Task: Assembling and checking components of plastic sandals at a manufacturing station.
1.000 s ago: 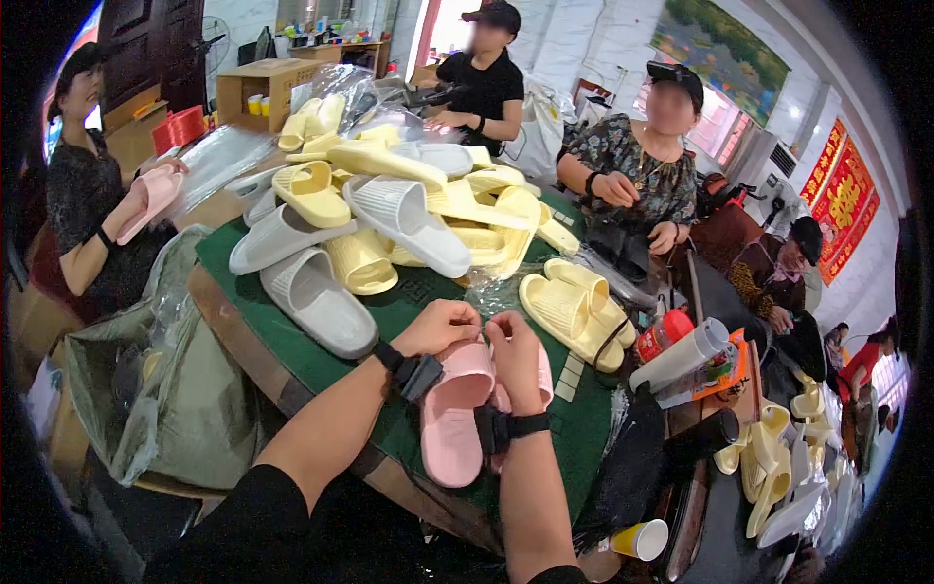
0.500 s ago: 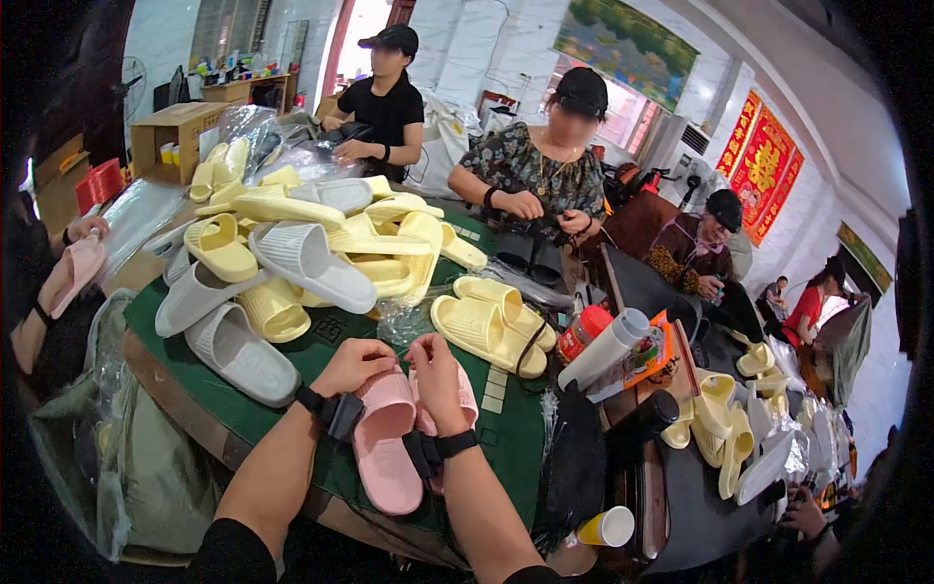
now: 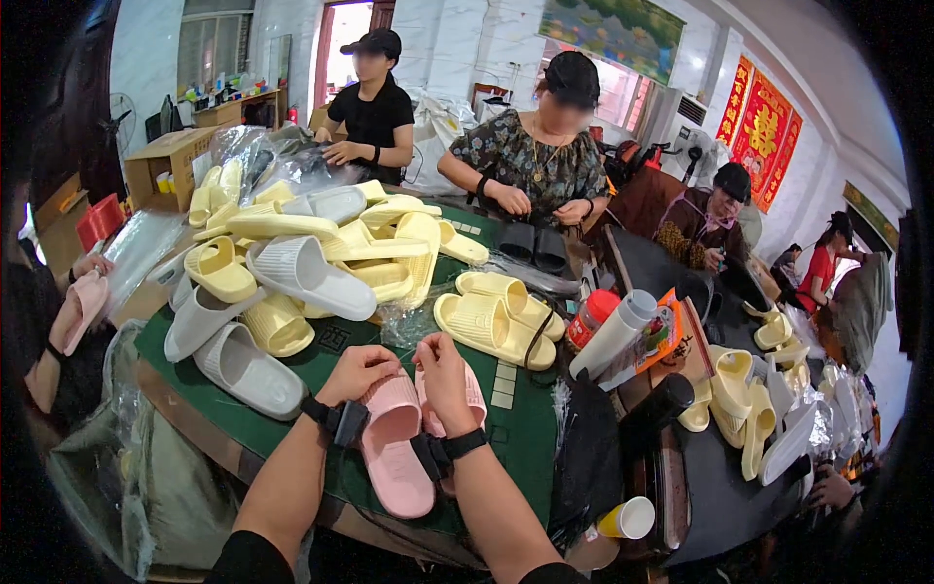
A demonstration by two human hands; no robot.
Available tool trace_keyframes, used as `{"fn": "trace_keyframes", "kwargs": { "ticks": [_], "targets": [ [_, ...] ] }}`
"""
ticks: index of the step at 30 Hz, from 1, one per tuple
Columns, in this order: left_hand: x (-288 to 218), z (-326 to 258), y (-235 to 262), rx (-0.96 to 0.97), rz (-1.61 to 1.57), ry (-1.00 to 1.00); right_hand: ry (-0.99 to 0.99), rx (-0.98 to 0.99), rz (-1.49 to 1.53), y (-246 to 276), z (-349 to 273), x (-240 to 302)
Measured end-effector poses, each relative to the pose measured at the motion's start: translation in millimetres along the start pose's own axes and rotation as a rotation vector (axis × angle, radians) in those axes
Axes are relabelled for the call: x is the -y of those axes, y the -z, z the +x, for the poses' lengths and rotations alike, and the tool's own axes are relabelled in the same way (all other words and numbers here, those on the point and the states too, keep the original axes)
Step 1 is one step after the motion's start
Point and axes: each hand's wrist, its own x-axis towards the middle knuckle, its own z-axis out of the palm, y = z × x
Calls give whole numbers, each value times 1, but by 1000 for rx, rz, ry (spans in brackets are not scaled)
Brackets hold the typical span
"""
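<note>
A pair of pink slide sandals (image 3: 396, 457) lies side by side on the green table mat, toes away from me. My left hand (image 3: 358, 374) is over the toe of the left sandal, thumb and fingers pinched together. Above the right sandal, my right hand (image 3: 443, 378) is pinched too and partly covers that sandal. Whatever thin thing the fingertips may hold is too small to make out. Both wrists wear black straps with small black boxes. Just beyond my hands are a pair of yellow slide sandals (image 3: 496, 331) and a grey slide sandal (image 3: 251, 375).
A heap of yellow and grey sandals (image 3: 331, 243) covers the table's far left. A white bottle (image 3: 615, 336), a red-lidded jar (image 3: 590, 319) and a bundle of black strands (image 3: 587, 453) stand or lie at right. A yellow cup (image 3: 628, 519) is near the edge. Several people work around.
The view has shifted slightly, so the table sits a little farther right. My hands stay pinched over the pink sandals, with hardly any movement.
</note>
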Motion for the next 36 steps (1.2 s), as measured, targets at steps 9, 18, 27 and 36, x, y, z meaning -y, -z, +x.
{"fn": "trace_keyframes", "kwargs": {
  "ticks": [9, 18, 27, 36],
  "targets": [
    [-12, -7, -1, -18, 112, -10, -61, -5, 3, -1, -2, -7],
    [-10, -1, -2, -43, 173, 14, -57, -14, -23, 1, 2, -3],
    [-11, -2, -2, -36, 196, -12, -58, -13, -14, 2, 3, -2],
    [-7, -6, -1, -29, 145, 5, 29, 50, -90, 1, -3, -1]
  ]
}}
